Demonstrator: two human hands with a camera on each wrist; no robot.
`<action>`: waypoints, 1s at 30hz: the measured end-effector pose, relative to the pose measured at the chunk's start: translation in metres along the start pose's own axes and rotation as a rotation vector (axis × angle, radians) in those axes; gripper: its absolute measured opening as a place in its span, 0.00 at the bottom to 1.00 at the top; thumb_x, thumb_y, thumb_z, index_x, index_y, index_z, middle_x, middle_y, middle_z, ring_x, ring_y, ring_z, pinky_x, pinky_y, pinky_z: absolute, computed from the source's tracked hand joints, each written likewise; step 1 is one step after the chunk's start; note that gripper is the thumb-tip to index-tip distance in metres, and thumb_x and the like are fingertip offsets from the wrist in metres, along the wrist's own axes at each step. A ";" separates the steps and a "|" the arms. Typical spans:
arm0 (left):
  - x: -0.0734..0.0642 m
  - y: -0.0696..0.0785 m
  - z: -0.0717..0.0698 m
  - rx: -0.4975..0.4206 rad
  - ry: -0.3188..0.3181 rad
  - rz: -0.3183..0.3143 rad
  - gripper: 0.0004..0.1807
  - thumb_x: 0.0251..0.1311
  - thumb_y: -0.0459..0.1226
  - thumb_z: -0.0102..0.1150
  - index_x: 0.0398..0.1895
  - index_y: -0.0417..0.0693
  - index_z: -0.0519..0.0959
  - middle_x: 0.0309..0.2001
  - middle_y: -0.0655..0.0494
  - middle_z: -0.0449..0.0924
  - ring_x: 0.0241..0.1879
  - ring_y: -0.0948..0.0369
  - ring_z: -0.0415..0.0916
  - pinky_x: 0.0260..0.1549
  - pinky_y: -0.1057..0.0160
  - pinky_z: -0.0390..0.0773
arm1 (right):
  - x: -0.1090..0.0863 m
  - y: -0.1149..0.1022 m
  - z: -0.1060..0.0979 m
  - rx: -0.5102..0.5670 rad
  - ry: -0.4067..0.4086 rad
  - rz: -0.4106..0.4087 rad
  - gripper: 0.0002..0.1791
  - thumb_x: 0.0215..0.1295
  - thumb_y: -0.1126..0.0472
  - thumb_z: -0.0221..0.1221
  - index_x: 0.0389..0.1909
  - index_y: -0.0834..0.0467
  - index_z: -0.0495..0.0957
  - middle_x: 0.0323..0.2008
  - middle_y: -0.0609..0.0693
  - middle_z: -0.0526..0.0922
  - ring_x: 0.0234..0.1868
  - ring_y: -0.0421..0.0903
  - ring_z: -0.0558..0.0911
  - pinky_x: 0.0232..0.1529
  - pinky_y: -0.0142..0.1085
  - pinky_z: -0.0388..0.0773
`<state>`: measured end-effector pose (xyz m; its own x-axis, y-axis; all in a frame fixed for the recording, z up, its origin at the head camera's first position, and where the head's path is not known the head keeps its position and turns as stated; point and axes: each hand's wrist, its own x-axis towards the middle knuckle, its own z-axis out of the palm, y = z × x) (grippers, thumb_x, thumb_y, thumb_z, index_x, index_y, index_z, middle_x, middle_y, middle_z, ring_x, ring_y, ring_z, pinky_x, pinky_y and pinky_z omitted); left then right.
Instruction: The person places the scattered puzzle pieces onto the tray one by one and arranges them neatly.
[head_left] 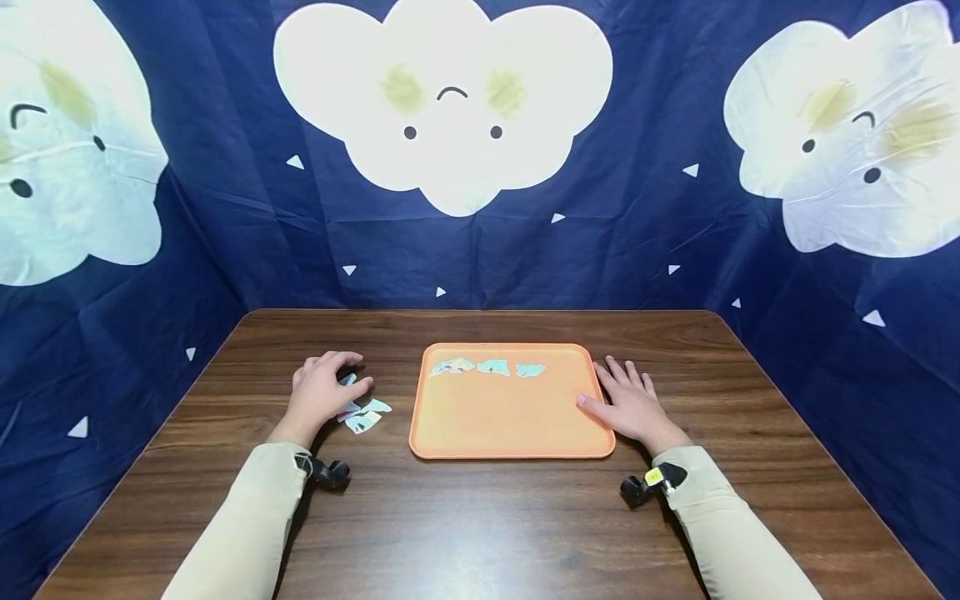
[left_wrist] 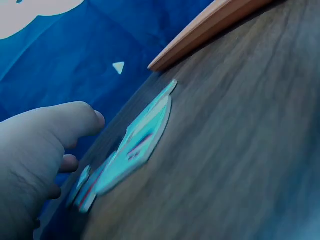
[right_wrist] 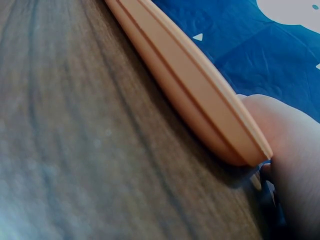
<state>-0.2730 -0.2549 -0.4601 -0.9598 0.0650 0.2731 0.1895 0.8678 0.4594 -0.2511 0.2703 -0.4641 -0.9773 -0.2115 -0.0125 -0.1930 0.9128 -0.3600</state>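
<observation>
My left hand (head_left: 321,392) hovers at the left, thumb and fingers apart and loosely bent, over a small pile of flat light-blue printed pieces (head_left: 363,422) with irregular edges. In the left wrist view the pieces (left_wrist: 135,145) overlap on the table beside the thumb, and the hand holds none. An orange tray (head_left: 510,417) lies to the right of the pile. Along its far side sit three similar pieces (head_left: 492,367) in a row. At the tray's right edge rests my right hand (head_left: 630,406), fingers straight and spread outside the rim, thumb laid over it.
A brown wood-grain table (head_left: 480,517) carries everything. Dark blue cloth (head_left: 465,258) with white clouds and small triangles stands behind it and along both sides. Each wrist wears a small black camera (head_left: 333,474).
</observation>
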 end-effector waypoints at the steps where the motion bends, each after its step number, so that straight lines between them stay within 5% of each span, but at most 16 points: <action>1: -0.001 -0.003 -0.001 0.010 0.002 0.000 0.28 0.59 0.53 0.67 0.58 0.48 0.79 0.60 0.42 0.77 0.59 0.37 0.65 0.58 0.30 0.54 | 0.000 0.000 0.000 -0.001 0.002 0.000 0.52 0.68 0.25 0.45 0.79 0.59 0.54 0.79 0.64 0.47 0.78 0.71 0.40 0.70 0.70 0.34; 10: -0.009 -0.018 -0.011 0.075 0.028 -0.004 0.26 0.57 0.52 0.67 0.53 0.47 0.81 0.56 0.43 0.78 0.56 0.37 0.66 0.54 0.30 0.57 | 0.004 -0.002 -0.002 -0.002 0.005 -0.010 0.52 0.67 0.25 0.44 0.79 0.59 0.55 0.79 0.64 0.47 0.78 0.70 0.40 0.71 0.69 0.35; 23: -0.007 -0.012 -0.009 0.142 0.008 -0.036 0.19 0.59 0.48 0.66 0.46 0.46 0.86 0.46 0.43 0.85 0.49 0.38 0.71 0.53 0.30 0.59 | 0.000 -0.002 -0.002 0.007 0.018 -0.022 0.50 0.68 0.27 0.47 0.78 0.60 0.57 0.79 0.65 0.49 0.78 0.71 0.42 0.70 0.69 0.37; 30: -0.010 -0.013 -0.002 0.146 0.131 0.010 0.17 0.52 0.46 0.70 0.42 0.47 0.87 0.46 0.42 0.84 0.49 0.41 0.67 0.50 0.34 0.59 | -0.004 0.002 0.000 0.003 0.021 -0.019 0.52 0.67 0.25 0.45 0.78 0.59 0.56 0.79 0.64 0.48 0.78 0.70 0.41 0.71 0.69 0.35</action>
<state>-0.2652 -0.2673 -0.4673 -0.9211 0.0174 0.3889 0.1575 0.9302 0.3316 -0.2477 0.2731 -0.4649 -0.9750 -0.2218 0.0141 -0.2117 0.9077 -0.3624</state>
